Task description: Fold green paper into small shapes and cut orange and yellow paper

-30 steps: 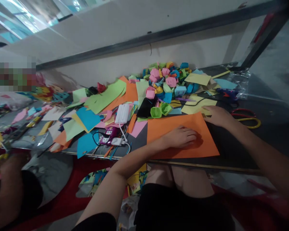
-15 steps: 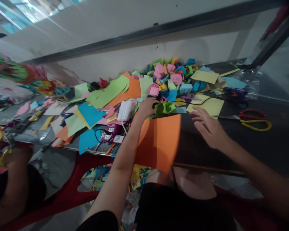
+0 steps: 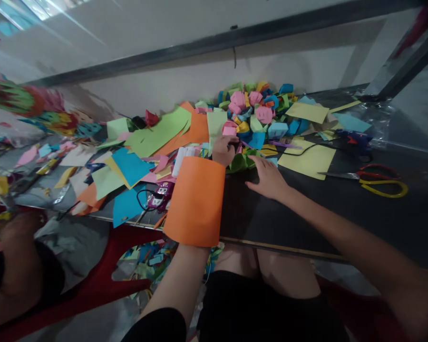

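My left hand [image 3: 224,150] reaches to the far side of the dark table [image 3: 306,209], fingers curled round a dark object I cannot make out clearly. An orange paper sheet [image 3: 196,202] lies bent over my left forearm and hangs past the table's front edge. My right hand [image 3: 267,178] rests open on the table, fingers spread. Its fingertips are next to two green folded paper pieces [image 3: 241,161].
A heap of small folded coloured paper pieces [image 3: 257,107] lies at the back, loose coloured sheets [image 3: 153,137] to the left, a yellow sheet [image 3: 308,159] and red-and-yellow scissors [image 3: 381,183] to the right. Another person's arm [image 3: 10,247] shows at lower left.
The orange sheet has gone from flat on the table to draped over my left forearm. My left hand reached forward and closed; my right hand moved left to the green pieces.
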A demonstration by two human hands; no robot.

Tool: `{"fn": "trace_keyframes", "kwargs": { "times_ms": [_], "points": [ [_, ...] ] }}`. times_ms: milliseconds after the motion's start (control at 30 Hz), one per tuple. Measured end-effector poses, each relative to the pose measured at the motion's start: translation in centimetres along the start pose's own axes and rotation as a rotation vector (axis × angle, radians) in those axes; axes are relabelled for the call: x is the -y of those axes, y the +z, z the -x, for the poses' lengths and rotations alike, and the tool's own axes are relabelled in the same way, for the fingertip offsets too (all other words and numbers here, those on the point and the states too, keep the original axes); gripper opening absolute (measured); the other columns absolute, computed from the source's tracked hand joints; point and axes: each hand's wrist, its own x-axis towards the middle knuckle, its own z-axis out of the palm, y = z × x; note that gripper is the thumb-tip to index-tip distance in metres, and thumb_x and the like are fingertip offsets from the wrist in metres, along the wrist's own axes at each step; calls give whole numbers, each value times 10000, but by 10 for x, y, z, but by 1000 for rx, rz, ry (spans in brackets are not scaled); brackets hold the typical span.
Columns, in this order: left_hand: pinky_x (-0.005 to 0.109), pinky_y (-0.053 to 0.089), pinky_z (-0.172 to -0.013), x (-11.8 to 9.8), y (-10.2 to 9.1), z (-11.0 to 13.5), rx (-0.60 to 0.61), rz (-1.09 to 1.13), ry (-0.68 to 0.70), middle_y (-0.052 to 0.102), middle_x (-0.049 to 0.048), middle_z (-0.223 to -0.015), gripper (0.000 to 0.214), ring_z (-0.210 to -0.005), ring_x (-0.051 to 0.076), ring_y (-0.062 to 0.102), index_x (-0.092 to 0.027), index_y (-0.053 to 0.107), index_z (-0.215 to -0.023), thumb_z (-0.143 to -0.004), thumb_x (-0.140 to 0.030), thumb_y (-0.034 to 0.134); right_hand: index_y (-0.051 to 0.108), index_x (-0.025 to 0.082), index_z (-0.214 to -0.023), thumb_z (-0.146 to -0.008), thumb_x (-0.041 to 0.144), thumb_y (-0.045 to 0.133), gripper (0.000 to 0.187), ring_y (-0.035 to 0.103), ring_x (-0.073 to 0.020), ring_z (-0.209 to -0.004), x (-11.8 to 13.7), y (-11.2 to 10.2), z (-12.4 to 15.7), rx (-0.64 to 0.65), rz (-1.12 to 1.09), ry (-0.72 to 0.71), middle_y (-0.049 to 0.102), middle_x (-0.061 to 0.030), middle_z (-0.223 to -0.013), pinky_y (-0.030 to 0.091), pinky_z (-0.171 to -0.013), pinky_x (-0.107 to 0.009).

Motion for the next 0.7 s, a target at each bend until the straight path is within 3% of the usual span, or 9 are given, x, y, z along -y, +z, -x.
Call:
{"fn": "trace_keyframes", "kwargs": {
  "times_ms": [100,267,333,433,500,600,700],
  "points": [
    [404,406,-1141,6,-1,-7,-204,-110,-193,698,85,-1259,333,-1282,234,550,-177,625,-1160,-895,5,536,418,133,-1532,-730,381,807,925,428,-412,-1462,-7,8,-42,42,101,0,490,-242,-1557,304,-1170,-608],
    [466,389,-1109,15,8,-22,-124,-112,-409,696,170,-1231,286,-1264,297,575,-117,509,-1258,-983,-167,573,672,252,-1215,-727,316,791,506,580,-398,-1267,-9,6,-66,7,145,-34,738,-130,-1221,232,-1119,-653],
    [470,400,-1099,19,15,-27,-120,-106,-420,694,175,-1225,400,-1281,325,579,-136,502,-1275,-947,-293,670,693,261,-1162,-702,334,803,479,631,-371,-1169,-14,-2,-68,39,75,-56,753,-96,-1160,316,-1087,-591],
    [495,408,-1098,23,24,-30,-100,-120,-441,682,187,-1253,664,-1321,381,565,-170,505,-1307,-784,-403,841,694,227,-1213,-691,309,783,536,651,-337,-1109,-28,-19,-76,48,-15,-68,720,-108,-1205,475,-956,-463],
    [512,403,-1104,25,26,-31,-84,-136,-437,679,199,-1259,640,-1310,388,574,-161,521,-1306,-788,-370,833,689,213,-1251,-688,304,768,576,630,-348,-1133,-38,-30,-88,-23,7,-50,677,-127,-1243,508,-931,-460],
    [494,412,-1110,28,26,-30,-122,-110,-335,692,178,-1245,435,-1284,347,588,-159,553,-1277,-885,-254,717,653,197,-1326,-677,293,756,663,601,-374,-1153,-49,-38,-113,-94,86,-25,616,-155,-1284,507,-965,-513],
    [449,436,-1120,34,27,-31,-140,-21,-241,712,136,-1225,472,-1270,304,603,-178,561,-1301,-854,-126,701,610,173,-1373,-698,264,736,693,579,-390,-1187,-53,-37,-140,-98,171,-42,557,-178,-1338,502,-989,-543]
  ]
}}
